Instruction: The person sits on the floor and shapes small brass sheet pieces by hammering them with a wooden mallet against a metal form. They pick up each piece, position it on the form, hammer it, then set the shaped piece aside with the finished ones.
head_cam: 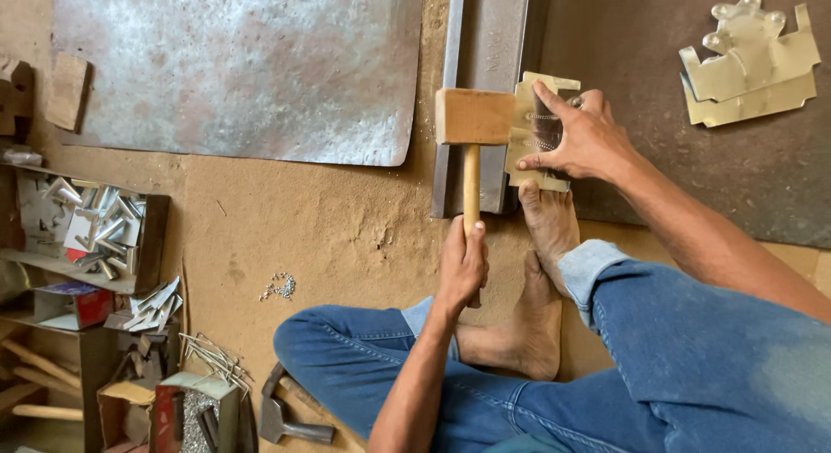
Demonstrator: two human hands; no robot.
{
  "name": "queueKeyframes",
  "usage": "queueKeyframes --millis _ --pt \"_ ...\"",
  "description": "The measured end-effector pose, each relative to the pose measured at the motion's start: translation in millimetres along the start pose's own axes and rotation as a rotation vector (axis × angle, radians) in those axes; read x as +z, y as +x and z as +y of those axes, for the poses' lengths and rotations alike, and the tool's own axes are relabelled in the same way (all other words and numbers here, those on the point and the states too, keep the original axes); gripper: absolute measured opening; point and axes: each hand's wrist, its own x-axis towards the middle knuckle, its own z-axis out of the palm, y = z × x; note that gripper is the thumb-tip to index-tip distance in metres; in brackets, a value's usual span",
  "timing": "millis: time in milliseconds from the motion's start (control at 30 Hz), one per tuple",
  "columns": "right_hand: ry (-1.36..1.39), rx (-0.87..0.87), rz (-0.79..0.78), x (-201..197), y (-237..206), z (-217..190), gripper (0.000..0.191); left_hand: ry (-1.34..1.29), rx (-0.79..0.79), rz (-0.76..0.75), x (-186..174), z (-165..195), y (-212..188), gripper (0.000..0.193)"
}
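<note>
On the sandy workshop floor, a large dull metal sheet [234,68] lies to the upper left, its lower edge near a steel bar [489,38] that runs straight up and down the view. Left of the person, a wooden box [147,245] holds a heap of short shiny metal pieces [95,224], and lower down are bent wires [212,359] and a steel hammer [290,423] lying beside the person's knee. A small scatter of rivets [279,287] sits on bare sand between the box and the legs. At the upper right, cut brass-coloured sheet shapes [749,59] rest on a dark mat [675,159], well apart from the hands.

The left hand [463,267] is wrapped tight around the handle of a wooden mallet [472,115], whose block head rests over the steel bar, just beside the brass plate [532,124]. The right hand [584,137] presses that plate down against the bar's right edge, fingers spread across it, index finger stretched toward the plate's top. A bare foot [550,219] touches the plate's lower edge.
</note>
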Motion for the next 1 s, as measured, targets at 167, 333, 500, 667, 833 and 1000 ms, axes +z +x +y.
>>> queueKeyframes --millis 167,333,500,667,833,1000 --pt "0.005 -0.032 0.024 3 0 3 0.130 0.079 0.529 0.294 3 12 -24 0.028" --pt "-0.057 0.011 -0.028 1 1 0 0.134 0.131 0.771 0.467 11 11 1 0.023" --pt "-0.080 -0.021 0.014 -4 -2 -4 0.133 0.253 0.322 0.343 18 3 11 0.024" --pt "-0.043 0.022 -0.026 -4 -3 -5 0.133 -0.064 0.517 0.525 24 -14 3 0.024" --pt "-0.082 -0.003 0.001 -8 -1 -6 0.133 0.245 0.070 0.355 20 -22 34 0.029" --pt "-0.008 -0.012 -0.001 -6 -3 -4 0.130 0.023 0.458 0.379 22 -31 43 0.026"
